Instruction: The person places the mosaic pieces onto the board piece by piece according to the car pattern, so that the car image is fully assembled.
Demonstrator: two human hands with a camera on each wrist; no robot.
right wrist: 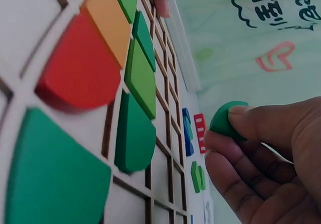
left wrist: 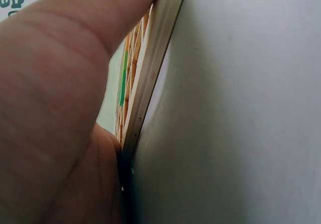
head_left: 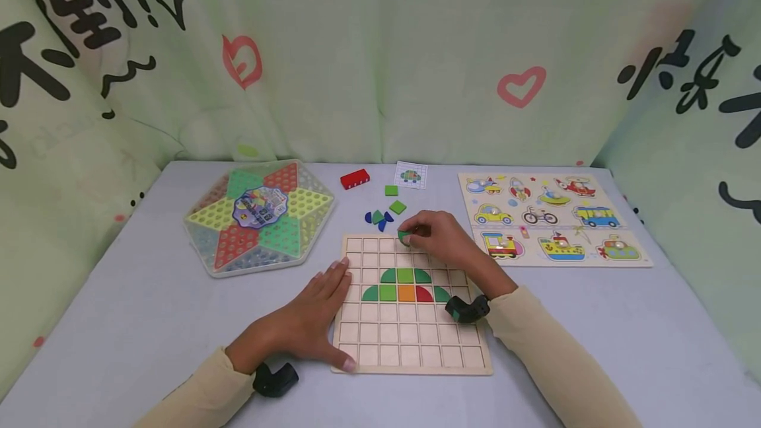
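eight coloured pieces sit in the cells of a pale wooden board with a square grid (head_left: 410, 370), which lies on the white table (head_left: 148, 322). three share one row, a light green square (head_left: 405, 275) between two dark green curved pieces; in the row just nearer the person, five lie side by side, among them an orange square (head_left: 406, 292) and a red quarter-round (head_left: 424, 294).

the right hand (head_left: 442, 236) has its grip on a dark green piece with a curved edge (right wrist: 220, 123), pinched between thumb and fingers by the board's far edge, apart from the seated pieces. the left hand's (head_left: 306, 319) grip is released: its fingers lie straight along the board's left edge, the thumb on the near left corner, apparently steadying it.

beyond the board lie small dark blue pieces (head_left: 388, 216), two loose light green squares (head_left: 391, 190) and a white card printed with a coloured figure (head_left: 411, 183).

the step in hand seems to be the placing of one more piece, probably after the card; which cell it is meant for cannot be told. the next move likely calls for turning its straight sides to the cell walls, lowering it flat and letting go without nudging its neighbours.
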